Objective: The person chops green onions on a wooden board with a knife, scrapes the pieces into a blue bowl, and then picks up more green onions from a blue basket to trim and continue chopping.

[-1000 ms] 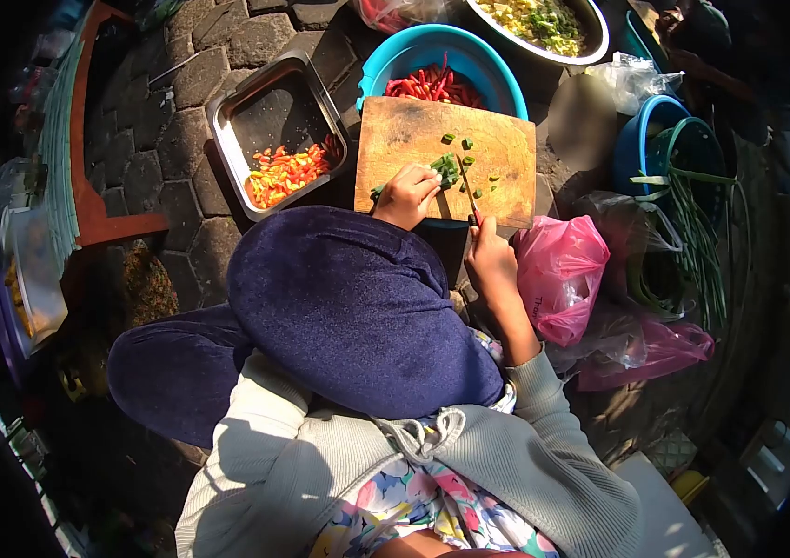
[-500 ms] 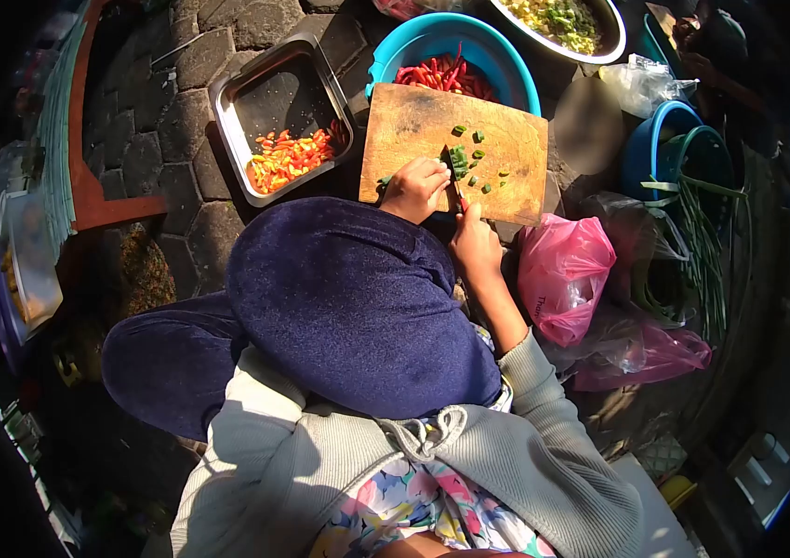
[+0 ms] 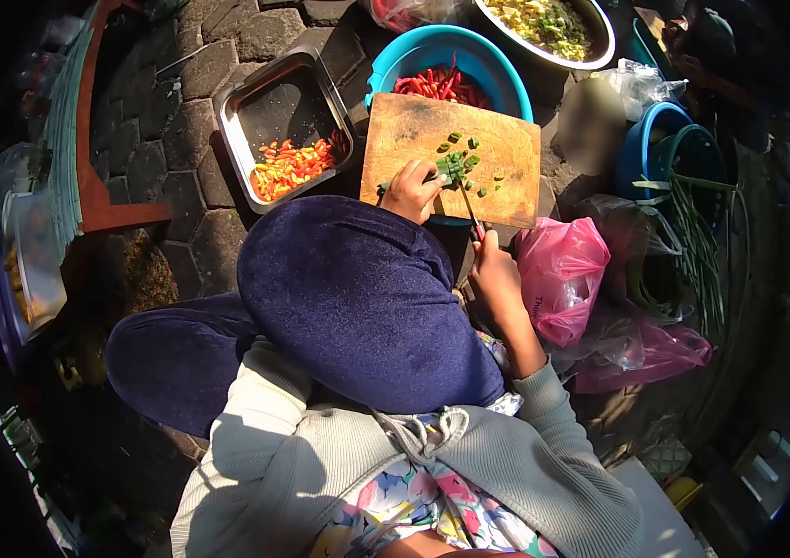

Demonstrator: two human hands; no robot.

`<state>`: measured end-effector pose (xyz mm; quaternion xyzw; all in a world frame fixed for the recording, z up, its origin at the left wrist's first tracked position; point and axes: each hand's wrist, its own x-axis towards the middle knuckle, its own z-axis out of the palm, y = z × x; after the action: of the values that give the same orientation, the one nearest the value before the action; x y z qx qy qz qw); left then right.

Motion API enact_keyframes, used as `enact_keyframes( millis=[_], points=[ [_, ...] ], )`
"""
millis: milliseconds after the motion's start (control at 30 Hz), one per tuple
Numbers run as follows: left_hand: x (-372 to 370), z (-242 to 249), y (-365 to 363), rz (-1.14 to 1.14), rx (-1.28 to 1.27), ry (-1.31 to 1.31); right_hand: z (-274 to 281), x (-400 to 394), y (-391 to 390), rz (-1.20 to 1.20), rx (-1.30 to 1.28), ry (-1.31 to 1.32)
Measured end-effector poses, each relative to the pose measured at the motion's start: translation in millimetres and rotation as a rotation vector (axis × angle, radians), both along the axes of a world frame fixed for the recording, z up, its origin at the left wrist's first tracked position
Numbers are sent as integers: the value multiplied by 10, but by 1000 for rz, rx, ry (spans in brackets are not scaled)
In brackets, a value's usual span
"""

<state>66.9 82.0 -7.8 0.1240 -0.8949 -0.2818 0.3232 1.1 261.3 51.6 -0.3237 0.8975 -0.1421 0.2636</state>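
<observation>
A wooden cutting board [image 3: 395, 130] rests over the near part of a blue basin [image 3: 512, 78] of red chillies [image 3: 437, 86]. My left hand [image 3: 411, 192] lies at the board's near edge, its fingers closed on green stalks [image 3: 453, 167]. My right hand [image 3: 494, 273] grips a knife [image 3: 473, 216] by its red and dark handle. The blade points away from me, its tip beside the cut greens. Small green pieces lie scattered on the board beyond and right of the blade.
A metal tray [image 3: 255, 193] with cut orange-red chillies [image 3: 294, 167] stands left. A pink bag [image 3: 562, 279], blue tubs [image 3: 635, 160] and long green stalks [image 3: 697, 251] are right. A steel bowl [image 3: 607, 46] of chopped food stands at the top.
My right hand and the knife have moved right and toward me, so more of the blade shows. More cut green pieces are bunched beside my left fingers.
</observation>
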Motion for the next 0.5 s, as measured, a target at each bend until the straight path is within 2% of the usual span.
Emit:
enact_keyframes(
  millis=[67,200,333,400,500],
  points=[
    [22,-9,-19,-24,14,-64,-8,-9,-112,5,-7,0],
    [38,-43,-21,-22,54,41,-190,-15,-233,46,-14,47],
    [23,-84,-31,-18,10,73,-214,50,-293,18,64,67],
    [19,-119,0,0,66,75,-280,90,-312,13,90,70],
    [17,-97,3,-2,42,50,-439,49,-459,32,38,140]
  ],
)
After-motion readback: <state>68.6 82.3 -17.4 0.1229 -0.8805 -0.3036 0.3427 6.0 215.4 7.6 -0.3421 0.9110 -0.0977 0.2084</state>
